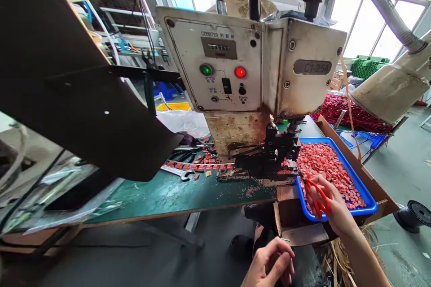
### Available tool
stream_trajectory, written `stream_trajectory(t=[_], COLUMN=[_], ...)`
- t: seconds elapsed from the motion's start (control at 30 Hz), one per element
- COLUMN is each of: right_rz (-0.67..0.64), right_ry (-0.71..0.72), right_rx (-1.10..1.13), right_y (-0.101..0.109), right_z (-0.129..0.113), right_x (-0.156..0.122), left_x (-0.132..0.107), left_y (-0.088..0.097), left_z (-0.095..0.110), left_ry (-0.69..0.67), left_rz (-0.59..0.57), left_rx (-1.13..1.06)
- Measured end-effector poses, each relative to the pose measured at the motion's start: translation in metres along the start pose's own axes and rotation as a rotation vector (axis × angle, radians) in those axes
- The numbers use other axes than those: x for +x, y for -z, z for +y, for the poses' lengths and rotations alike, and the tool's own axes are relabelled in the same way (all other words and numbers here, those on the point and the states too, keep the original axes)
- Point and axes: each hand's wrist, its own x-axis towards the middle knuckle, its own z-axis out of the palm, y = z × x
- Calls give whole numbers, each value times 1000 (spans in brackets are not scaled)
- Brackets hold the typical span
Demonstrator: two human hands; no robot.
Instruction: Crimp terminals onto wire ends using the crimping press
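Note:
My right hand [332, 204] is closed around the handles of red-handled scissors [318, 197]. Their dark tip points up and left, close to the small tooling block [281, 148] under the press head. Lower down, my left hand [271, 263] is held with its fingers curled in. By its fingertips shows a thin, pale sliver, too small to name. A blue tray [372, 208] full of small red pieces [323, 161] lies just behind my right hand. From the left, a strip of red pieces [191, 166] runs into the press [229, 71].
A wrench [180, 172] and scattered red bits lie on the green table [144, 197]. A large dark curved sheet [84, 80] fills the left. An open cardboard box [367, 179] surrounds the tray. A black spool [415, 217] sits on the floor at right.

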Motion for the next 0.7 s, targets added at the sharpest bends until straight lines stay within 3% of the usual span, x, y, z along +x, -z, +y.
stream_trajectory(t=[0.1,0.27,0.7], right_rz=[-115,-113,-142], right_ry=[-80,-78,-125], right_rx=[35,8,-128], right_y=[-7,-23,-25], right_z=[-4,-13,-40], right_x=[0,18,24], left_x=[9,18,27], left_y=[-5,-13,-21], left_z=[5,11,21], left_ry=[-98,-192,-224], left_rz=[101,219,232], left_rx=[-15,-33,-81])
